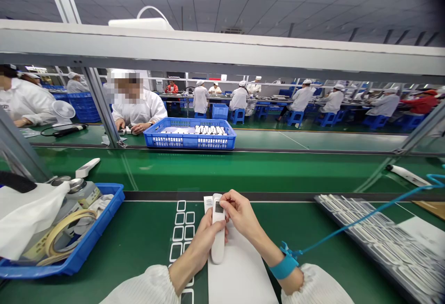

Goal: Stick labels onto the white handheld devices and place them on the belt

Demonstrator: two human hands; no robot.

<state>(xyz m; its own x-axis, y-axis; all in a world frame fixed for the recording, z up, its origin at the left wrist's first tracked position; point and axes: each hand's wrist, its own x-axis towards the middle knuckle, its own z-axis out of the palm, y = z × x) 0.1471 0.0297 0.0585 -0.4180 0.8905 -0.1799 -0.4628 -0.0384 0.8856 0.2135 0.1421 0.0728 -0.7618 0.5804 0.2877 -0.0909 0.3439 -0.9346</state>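
Observation:
A slim white handheld device (218, 239) with a small dark display near its top stands almost upright above the bench. My left hand (200, 246) wraps around its lower body, while the fingers of my right hand (238, 213) pinch its upper end beside the display. Under both hands lies a white sheet (239, 271) on the green mat. A blue wrist strap (285, 266) circles my right wrist, and its thin blue cord runs off to the right.
A blue tray (79, 243) at left holds a tape roll, cloth and a metal dish. A dark tray (378, 243) of white parts lies at right. White outlined squares (179, 225) mark the mat. A glass-and-metal shelf spans the bench, with a co-worker and a blue basket (189, 133) beyond it.

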